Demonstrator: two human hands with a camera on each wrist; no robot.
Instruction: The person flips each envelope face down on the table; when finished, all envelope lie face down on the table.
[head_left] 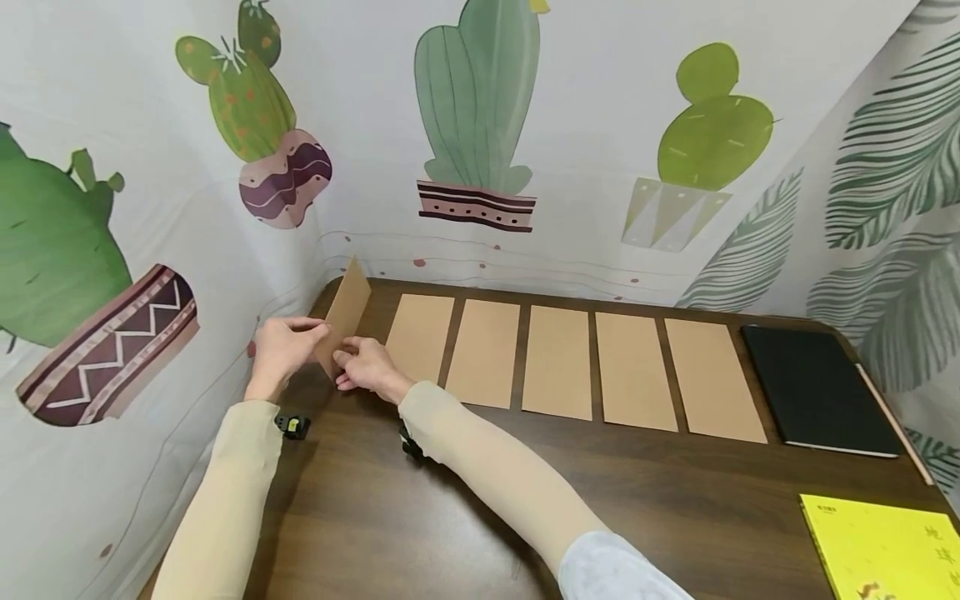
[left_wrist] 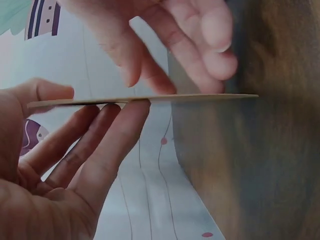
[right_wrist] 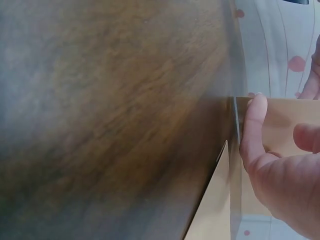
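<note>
A stiff, thin brown kraft-paper card (head_left: 349, 307) stands on edge at the table's left end. My left hand (head_left: 281, 352) pinches its near side, the thumb on one face and several fingers (left_wrist: 107, 150) on the other. On the card's right face rest the fingertips of my right hand (head_left: 369, 367), low down near the table. All the right fingers seen in the left wrist view lie on that one side. The right wrist view shows a fingertip (right_wrist: 257, 102) at the card's edge. Whether the card is a single sheet or a thin booklet, I cannot tell.
Several matching brown cards (head_left: 557, 362) lie flat in a row along the back of the dark wooden table (head_left: 390, 508). A black notebook (head_left: 821, 387) ends the row at right, with a yellow book (head_left: 885, 546) nearer. Cactus-printed cloth (head_left: 360, 125) hangs behind and at left.
</note>
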